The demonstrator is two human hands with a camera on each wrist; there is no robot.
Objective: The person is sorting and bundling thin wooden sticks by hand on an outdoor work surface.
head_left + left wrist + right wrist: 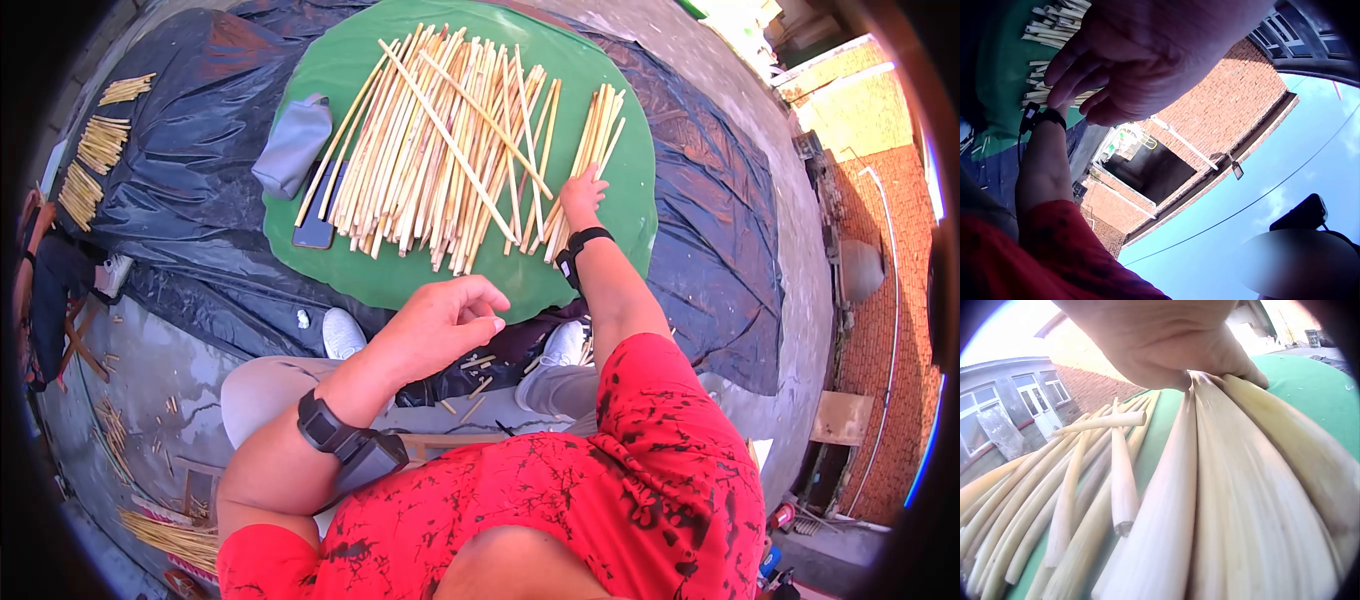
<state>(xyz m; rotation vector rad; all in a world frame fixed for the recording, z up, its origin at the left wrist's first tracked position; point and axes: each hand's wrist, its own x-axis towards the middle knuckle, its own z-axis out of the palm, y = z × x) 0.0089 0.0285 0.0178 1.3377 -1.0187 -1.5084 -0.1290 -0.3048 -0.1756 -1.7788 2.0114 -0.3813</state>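
Note:
Many pale, thin sticks (420,150) lie in a large heap on a round green cloth (625,210), a few of them crosswise on top. To the right is a smaller bundle of sticks (598,125). My right hand (582,196) reaches down over this bundle's near part and grips it, thumb and fingers on either side, as the right wrist view shows the sticks (1229,487) running out from under the hand (1166,344). Held in front of the body, my left hand (450,318) has loosely bent fingers and nothing in it.
A grey pouch (293,147) and a phone (314,232) lie at the heap's left side. Dark plastic sheeting (190,200) spreads under the cloth. Small stick bundles (103,143) lie at far left, near another person's leg (60,280). Cut pieces (475,385) litter the ground by the shoes.

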